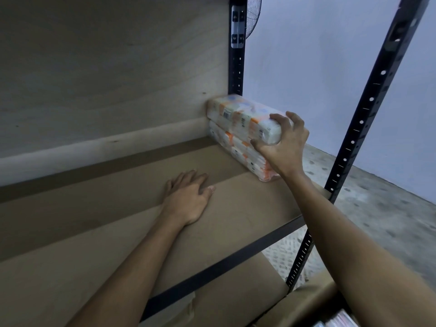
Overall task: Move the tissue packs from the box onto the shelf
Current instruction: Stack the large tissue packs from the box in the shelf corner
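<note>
Arm stretched forward, the right grip (280, 140) curls its fingers round the near end of the upper tissue pack (243, 116), stacked on a lower pack (245, 156) in the far right corner of the shelf (106, 232), where the left grip (188, 199) lies flat, holding nothing.

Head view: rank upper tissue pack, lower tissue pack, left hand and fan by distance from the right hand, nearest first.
1. upper tissue pack: gripped at its near end by the right hand.
2. lower tissue pack: directly beneath, on the shelf.
3. left hand: flat on the shelf, off to the left.
4. fan: behind the rear post, top of view.
</note>
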`<action>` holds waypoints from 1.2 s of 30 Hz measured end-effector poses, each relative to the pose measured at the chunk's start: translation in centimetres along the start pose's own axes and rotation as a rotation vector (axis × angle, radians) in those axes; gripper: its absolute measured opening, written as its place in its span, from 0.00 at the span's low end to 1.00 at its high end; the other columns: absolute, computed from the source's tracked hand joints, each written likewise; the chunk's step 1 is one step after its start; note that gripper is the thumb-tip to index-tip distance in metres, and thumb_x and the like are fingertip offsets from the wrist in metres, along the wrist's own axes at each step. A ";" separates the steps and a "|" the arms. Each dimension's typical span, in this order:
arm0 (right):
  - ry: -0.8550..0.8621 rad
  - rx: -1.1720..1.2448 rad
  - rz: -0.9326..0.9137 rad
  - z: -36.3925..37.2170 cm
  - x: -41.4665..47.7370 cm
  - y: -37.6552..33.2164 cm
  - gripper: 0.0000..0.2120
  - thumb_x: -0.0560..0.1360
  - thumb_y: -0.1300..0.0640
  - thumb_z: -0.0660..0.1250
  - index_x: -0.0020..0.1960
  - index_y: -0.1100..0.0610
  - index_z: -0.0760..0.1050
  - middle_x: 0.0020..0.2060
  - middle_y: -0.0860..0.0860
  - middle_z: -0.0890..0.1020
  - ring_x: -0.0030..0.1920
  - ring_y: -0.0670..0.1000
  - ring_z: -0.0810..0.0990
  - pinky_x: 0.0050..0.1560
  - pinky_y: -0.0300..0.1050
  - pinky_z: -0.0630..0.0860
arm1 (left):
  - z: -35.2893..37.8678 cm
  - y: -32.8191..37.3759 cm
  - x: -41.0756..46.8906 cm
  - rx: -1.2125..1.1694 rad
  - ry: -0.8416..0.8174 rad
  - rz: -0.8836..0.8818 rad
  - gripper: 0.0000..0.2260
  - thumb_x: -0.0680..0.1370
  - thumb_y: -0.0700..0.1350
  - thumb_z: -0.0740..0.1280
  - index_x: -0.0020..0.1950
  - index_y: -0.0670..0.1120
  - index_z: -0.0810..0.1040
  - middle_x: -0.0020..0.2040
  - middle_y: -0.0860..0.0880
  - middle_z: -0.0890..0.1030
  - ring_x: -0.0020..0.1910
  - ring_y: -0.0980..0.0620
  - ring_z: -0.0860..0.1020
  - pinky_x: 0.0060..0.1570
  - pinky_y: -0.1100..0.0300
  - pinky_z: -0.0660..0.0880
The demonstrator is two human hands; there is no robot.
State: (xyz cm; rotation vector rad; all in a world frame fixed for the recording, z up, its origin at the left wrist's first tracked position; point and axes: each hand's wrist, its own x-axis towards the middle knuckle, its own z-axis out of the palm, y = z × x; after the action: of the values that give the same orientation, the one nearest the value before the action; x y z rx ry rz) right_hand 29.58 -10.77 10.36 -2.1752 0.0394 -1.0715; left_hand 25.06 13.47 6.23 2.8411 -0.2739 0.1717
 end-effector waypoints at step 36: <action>-0.400 -0.351 -0.088 -14.4 -15.9 -1.4 0.22 0.74 0.45 0.64 0.67 0.49 0.72 0.68 0.50 0.73 0.71 0.54 0.66 0.68 0.59 0.65 | -1.0 5.9 -9.0 -0.199 -0.016 0.329 0.22 0.80 0.54 0.61 0.74 0.54 0.66 0.75 0.51 0.66 0.75 0.50 0.62 0.74 0.53 0.56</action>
State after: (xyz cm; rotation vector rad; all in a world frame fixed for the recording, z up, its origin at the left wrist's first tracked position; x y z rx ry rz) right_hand 8.62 -13.03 6.24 -2.6962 -0.0553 -0.6951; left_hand 14.98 9.73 7.46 2.5838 -0.7196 0.1773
